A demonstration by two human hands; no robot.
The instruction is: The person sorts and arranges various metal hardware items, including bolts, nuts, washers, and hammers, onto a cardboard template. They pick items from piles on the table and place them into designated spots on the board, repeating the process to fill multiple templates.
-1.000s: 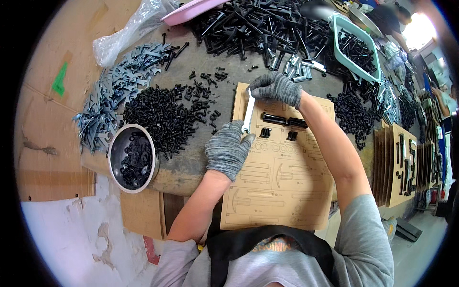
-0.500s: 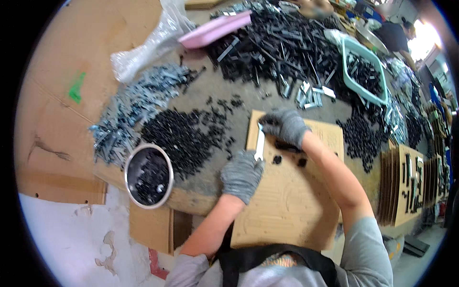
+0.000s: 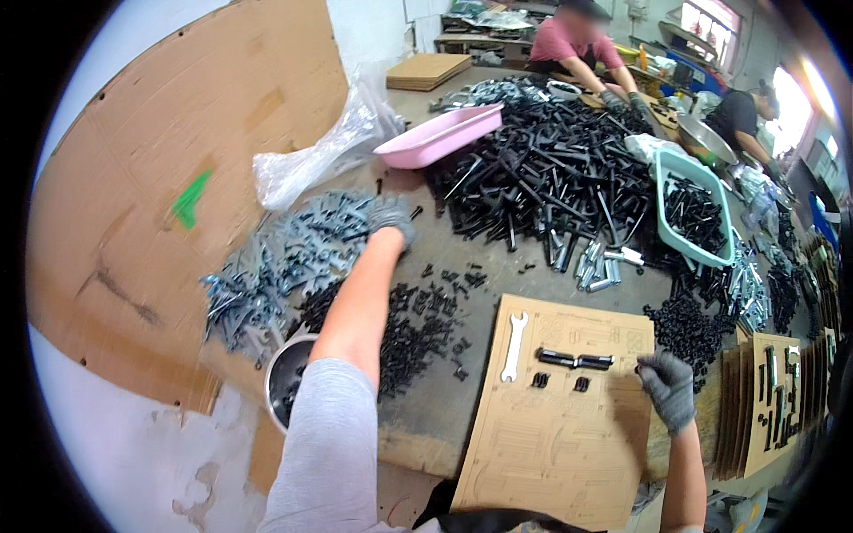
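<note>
A cardboard sheet (image 3: 551, 444) with printed outlines lies in front of me. On its upper left lies a silver open-end wrench (image 3: 513, 346). Right of that rest two black rod-shaped parts (image 3: 575, 360) end to end, with two small clusters of black pieces (image 3: 540, 380) below. My left hand (image 3: 391, 218), gloved in grey, reaches to the right end of a heap of silvery wrenches (image 3: 302, 244); its fingers are hard to make out. My right hand (image 3: 668, 391), also gloved, is closed at the sheet's right edge; a small dark bit shows at its fingertips.
Black screws (image 3: 426, 311) lie beside a metal bowl (image 3: 277, 391). Beyond are a pink tray (image 3: 440, 138), a large heap of black parts (image 3: 542, 169) and a teal basket (image 3: 697, 253). Black nuts (image 3: 680, 324) and stacked cardboard sheets (image 3: 733, 409) are right. Two people work farther back.
The wrench both hands were touching now lies free on the sheet. My left hand has gone far left to the wrench heap, my right hand to the sheet's right edge. The view has tilted up.
</note>
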